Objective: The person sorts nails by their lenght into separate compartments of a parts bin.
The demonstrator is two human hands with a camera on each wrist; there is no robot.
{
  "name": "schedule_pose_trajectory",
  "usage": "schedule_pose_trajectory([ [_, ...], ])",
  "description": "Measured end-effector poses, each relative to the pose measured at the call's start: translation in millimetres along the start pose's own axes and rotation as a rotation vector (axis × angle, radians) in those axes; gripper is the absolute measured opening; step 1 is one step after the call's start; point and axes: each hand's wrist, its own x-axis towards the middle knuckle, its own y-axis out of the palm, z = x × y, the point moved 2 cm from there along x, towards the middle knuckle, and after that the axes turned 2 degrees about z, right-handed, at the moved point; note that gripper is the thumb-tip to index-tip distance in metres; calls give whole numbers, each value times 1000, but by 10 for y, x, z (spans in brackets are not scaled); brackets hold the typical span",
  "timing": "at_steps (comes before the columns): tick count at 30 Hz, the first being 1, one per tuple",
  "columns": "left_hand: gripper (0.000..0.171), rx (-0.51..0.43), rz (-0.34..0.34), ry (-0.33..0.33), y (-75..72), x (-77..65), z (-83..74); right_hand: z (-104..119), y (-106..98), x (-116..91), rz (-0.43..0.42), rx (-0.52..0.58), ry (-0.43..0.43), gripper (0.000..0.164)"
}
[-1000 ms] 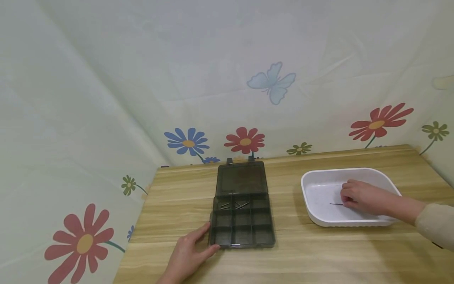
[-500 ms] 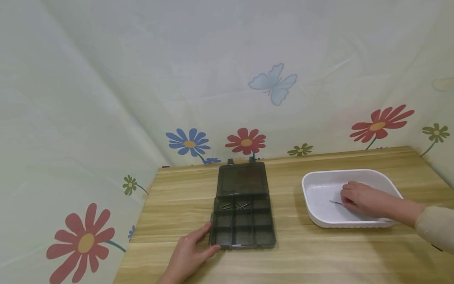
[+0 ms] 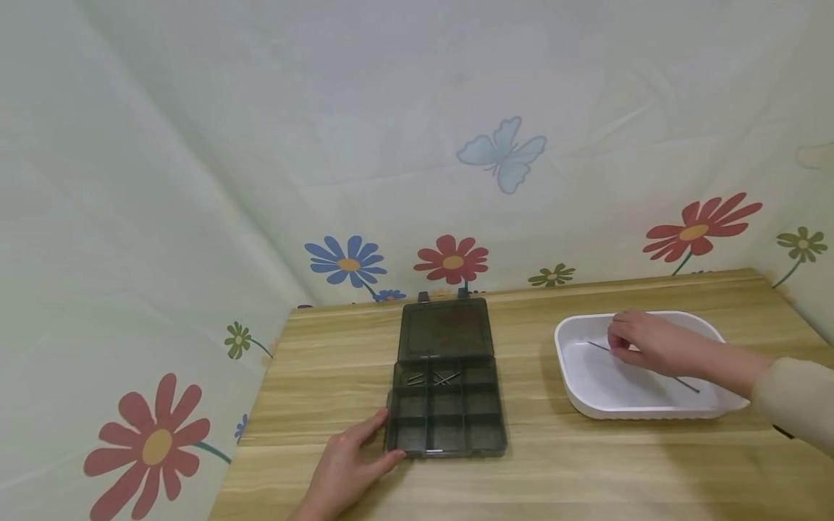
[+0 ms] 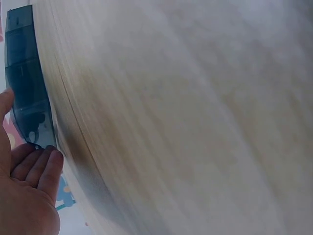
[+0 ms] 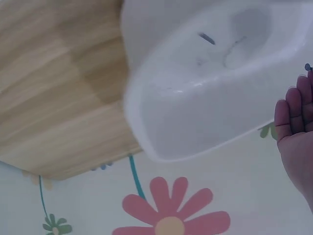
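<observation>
In the head view my right hand (image 3: 658, 344) is over a white tray (image 3: 589, 401), fingertips pinching a thin metal nail (image 3: 597, 346) that juts out to the left. At those fingertips its round nail head (image 5: 307, 66) shows in the right wrist view. Another thin dark metal piece (image 3: 687, 385) lies on the tray floor below my wrist. My left hand (image 3: 342, 467) touches the near left corner of a dark see-through compartment box (image 3: 449, 456), thumb at the front edge, fingers along the side. Thin metal pieces (image 3: 446, 378) lie in its back left and back middle compartments.
The box's lid (image 3: 446, 329) is folded back flat toward the rear edge of the wooden table (image 3: 528, 470). A flowered cloth (image 3: 391, 166) hangs behind and along the sides. Bare wood shows between box and tray.
My right hand has shifted slightly left and back within the tray, with the nail jutting farther out of the fingers. A metal piece beneath the wrist has come into sight. The left hand stays put.
</observation>
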Motion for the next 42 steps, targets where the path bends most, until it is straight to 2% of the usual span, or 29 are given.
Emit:
schedule_pose_trajectory([
  [7, 70, 6, -9, 10, 8, -3, 12, 150, -128, 174, -16, 17, -21, 19],
  [18, 70, 14, -11, 5, 15, -17, 21, 495, -201, 541, -81, -19, -177, 24],
  [26, 69, 5, -18, 8, 18, -21, 13, 793, -149, 838, -79, -2, -261, 23],
  [31, 69, 11, -14, 6, 19, -18, 17, 936, -81, 1021, -80, 24, -294, 22],
  [42, 70, 19, -11, 14, 18, -12, 27, 1207, 48, 1351, -93, 10, -354, 21],
])
